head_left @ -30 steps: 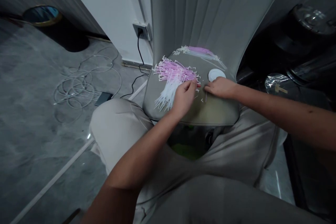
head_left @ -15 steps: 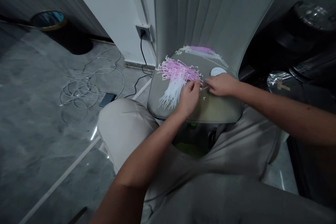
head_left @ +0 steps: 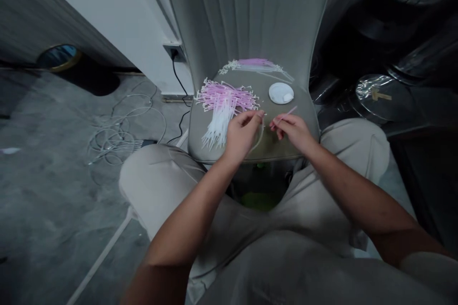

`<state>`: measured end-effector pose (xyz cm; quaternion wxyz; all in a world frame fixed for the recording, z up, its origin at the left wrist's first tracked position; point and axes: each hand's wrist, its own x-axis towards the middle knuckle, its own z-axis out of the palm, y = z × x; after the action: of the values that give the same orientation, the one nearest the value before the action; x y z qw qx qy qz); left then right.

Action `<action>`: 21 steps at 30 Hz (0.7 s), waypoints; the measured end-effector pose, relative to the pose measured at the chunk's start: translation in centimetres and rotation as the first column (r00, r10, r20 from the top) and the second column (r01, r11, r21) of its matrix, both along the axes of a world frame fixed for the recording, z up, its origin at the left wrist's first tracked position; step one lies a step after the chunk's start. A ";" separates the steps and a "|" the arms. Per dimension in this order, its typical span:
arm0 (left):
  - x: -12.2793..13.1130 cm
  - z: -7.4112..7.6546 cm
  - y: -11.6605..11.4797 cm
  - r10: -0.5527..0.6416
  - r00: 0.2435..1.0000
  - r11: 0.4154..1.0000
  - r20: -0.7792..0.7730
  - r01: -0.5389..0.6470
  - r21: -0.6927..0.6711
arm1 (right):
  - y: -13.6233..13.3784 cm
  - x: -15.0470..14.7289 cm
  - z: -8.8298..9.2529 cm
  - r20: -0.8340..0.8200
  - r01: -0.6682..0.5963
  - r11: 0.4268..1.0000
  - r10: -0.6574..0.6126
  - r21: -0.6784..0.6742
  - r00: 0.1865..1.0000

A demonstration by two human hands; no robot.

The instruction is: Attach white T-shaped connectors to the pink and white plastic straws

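A heap of thin pink and white plastic tag fasteners with small T-shaped ends lies on the grey upholstered chair seat. Another pink-and-white strip of them lies along the seat's back edge. My left hand pinches at the heap's right side, and a thin pale curved strand hangs from its fingers. My right hand holds a single thin pink stick between its fingertips. A round white disc lies just beyond that hand.
The tall pleated chair back rises behind the seat. White cable coils and a dark phone lie on the grey floor at left. A black cord runs from a wall socket. Shiny wrapped objects stand at right.
My hands have drawn back from the heap and apart slightly. My right hand now lifts a pink stick. The white disc shows fully, and the view has shifted.
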<state>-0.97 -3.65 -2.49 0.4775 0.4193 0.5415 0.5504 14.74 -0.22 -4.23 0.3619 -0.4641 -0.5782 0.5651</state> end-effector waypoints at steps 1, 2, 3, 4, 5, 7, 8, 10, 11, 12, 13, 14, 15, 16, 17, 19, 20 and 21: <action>0.1 0.1 -0.2 -0.003 1.000 1.000 -0.001 0.003 0.002 | -0.4 -0.1 -0.2 0.002 0.007 1.000 -0.007 0.008 1.000; 0.2 0.3 -0.3 -0.005 1.000 1.000 -0.015 0.006 0.009 | -0.7 -0.2 -0.4 0.003 0.009 1.000 -0.010 0.015 1.000; 0.3 0.5 -0.5 -0.007 0.999 1.000 -0.039 0.008 0.015 | -0.9 -0.3 -0.4 -0.005 0.001 1.000 -0.001 0.018 1.000; 0.4 0.6 -0.6 -0.001 0.998 1.000 -0.070 0.002 0.025 | -1.2 -0.4 -0.4 -0.026 -0.025 1.000 0.025 -0.001 0.999; 0.5 0.8 -0.7 0.010 0.995 0.999 -0.103 -0.006 0.034 | -1.3 -0.4 -0.4 -0.047 -0.055 0.998 0.054 -0.026 0.997; 0.6 1.0 -0.8 0.036 0.987 0.998 -0.157 -0.028 0.052 | -1.6 -0.3 0.1 -0.092 -0.108 0.991 0.100 -0.084 0.991; 0.6 1.0 -0.8 0.049 0.983 0.997 -0.176 -0.040 0.059 | -1.8 -0.2 0.4 -0.114 -0.129 0.986 0.116 -0.110 0.987; 0.8 0.9 -0.8 0.076 0.978 0.996 -0.196 -0.064 0.070 | -2.0 0.0 0.9 -0.150 -0.164 0.976 0.143 -0.140 0.978; 0.9 0.7 -0.8 0.084 0.976 0.995 -0.203 -0.070 0.074 | -2.2 0.0 1.2 -0.155 -0.178 0.975 0.156 -0.136 0.975; 1.0 0.6 -0.8 0.088 0.974 0.994 -0.207 -0.073 0.078 | -2.3 0.1 1.4 -0.149 -0.184 0.976 0.166 -0.117 0.975; 1.0 0.4 -0.8 0.088 0.974 0.994 -0.211 -0.072 0.081 | -2.4 0.1 1.6 -0.135 -0.185 0.979 0.172 -0.089 0.976; 1.1 0.3 -0.8 0.082 0.974 0.994 -0.213 -0.066 0.083 | -2.5 0.1 1.8 -0.115 -0.177 0.982 0.169 -0.061 0.979; 1.0 0.2 -0.7 0.078 0.974 0.994 -0.213 -0.061 0.086 | -2.5 0.1 1.9 -0.095 -0.165 0.986 0.161 -0.035 0.982; 0.8 0.1 -0.6 0.078 0.974 0.994 -0.213 -0.060 0.091 | -2.5 0.1 2.0 -0.079 -0.151 0.988 0.149 -0.019 0.986; 0.4 0.1 -0.3 0.089 0.973 0.992 -0.212 -0.069 0.101 | -2.5 0.1 2.0 -0.070 -0.139 0.990 0.138 -0.012 0.988; -0.8 0.3 0.2 0.144 0.968 0.983 -0.205 -0.117 0.140 | -2.3 0.2 1.9 -0.062 -0.108 0.994 0.107 -0.011 0.992; -1.5 0.4 0.5 0.191 0.961 0.973 -0.201 -0.158 0.167 | -2.2 0.3 1.9 -0.060 -0.090 0.996 0.089 -0.010 0.994; -2.3 0.6 0.8 0.234 0.953 0.962 -0.194 -0.197 0.190 | -2.1 0.4 1.8 -0.059 -0.072 0.997 0.071 -0.007 0.996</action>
<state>-3.27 -2.85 -1.92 0.3160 0.4532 0.5842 0.5945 15.12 -2.28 -2.44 0.3559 -0.4281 -0.5810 0.5937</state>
